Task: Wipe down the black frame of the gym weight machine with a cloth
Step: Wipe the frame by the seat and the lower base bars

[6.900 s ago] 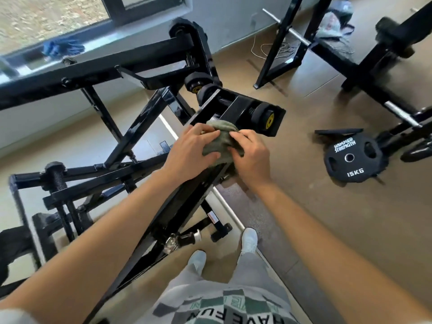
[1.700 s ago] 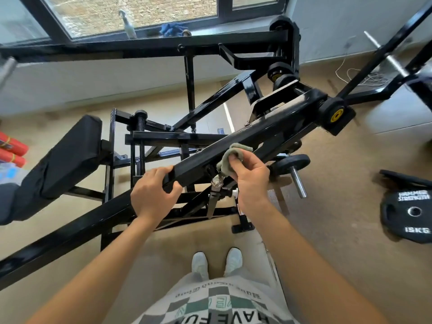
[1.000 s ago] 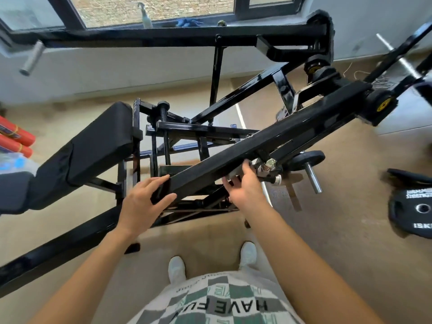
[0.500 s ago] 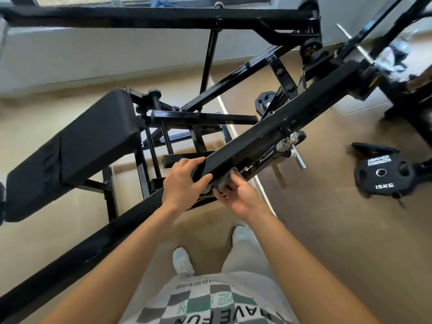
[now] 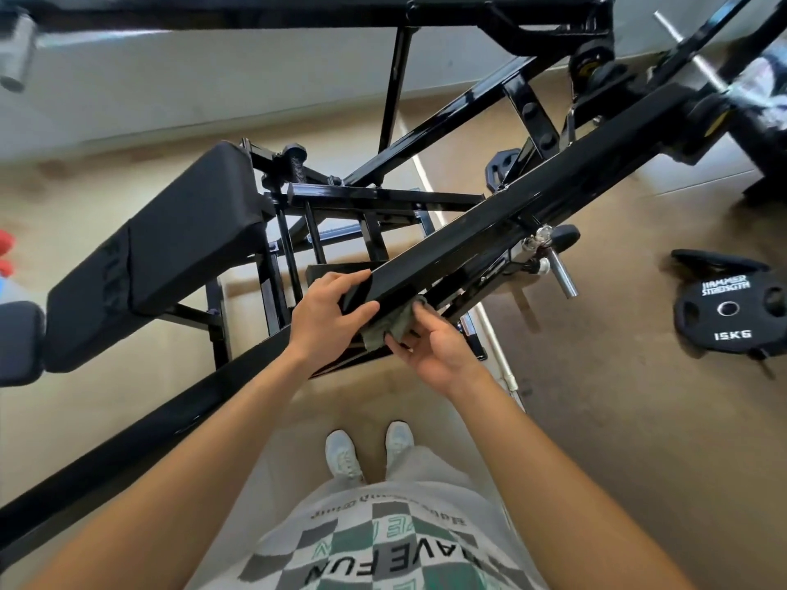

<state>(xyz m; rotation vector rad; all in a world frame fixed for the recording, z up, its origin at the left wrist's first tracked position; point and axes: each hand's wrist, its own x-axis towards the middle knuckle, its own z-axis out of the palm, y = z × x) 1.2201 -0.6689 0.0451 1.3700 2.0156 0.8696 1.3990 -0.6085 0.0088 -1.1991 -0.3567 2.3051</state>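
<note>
One head view is showing everything here, and in it the person is working partway along the black frame [image 5: 489,232], whose main square beam is running across the view from eight o'clock up to two o'clock. The left hand [image 5: 328,310] is clamping over the beam's top edge just left of centre, fingers curling over the far side and thumb lying along the near face, seemingly bracing the beam. The right hand [image 5: 438,347], sitting at five o'clock of the left with the beam's lower edge between them, is turning palm up and gripping the cloth [image 5: 389,327], pushing it against the underside of the beam just below centre. I am judging the step in hand as wiping the lower face, with long stretches toward eight o'clock and two o'clock likely needing passes too. The next move is probably calling for sliding the cloth along the underside while steering round the chrome peg [image 5: 560,272] and its brackets at three o'clock. The paint is looking glossy, hard and sharp-edged; the cloth is looking soft, grey-green and bunched. A matte padded bench [image 5: 162,257] is lying at nine o'clock, and a round weight plate [image 5: 730,310] is resting on the floor at three o'clock.
</note>
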